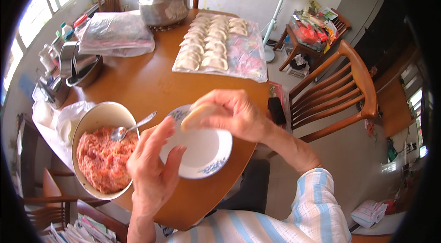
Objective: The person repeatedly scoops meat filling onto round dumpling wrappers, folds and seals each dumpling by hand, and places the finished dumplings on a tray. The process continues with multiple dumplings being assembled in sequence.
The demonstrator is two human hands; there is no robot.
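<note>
A folded dumpling is pinched between the thumb and fingers of my right hand, over a white plate with a blue flower pattern on its rim. My left hand is raised over the plate's left side, thumb and fingers apart, holding nothing. To its left is a deep bowl of raw minced meat filling. A metal spoon rests in the filling, its handle against the bowl's right rim. Further back, rows of folded dumplings lie on a plastic-covered sheet.
A metal kettle stands at the table's back, beside a stack of plastic-wrapped sheets. Metal pans and jars line the left edge. A wooden chair is to the right, with a standing fan behind.
</note>
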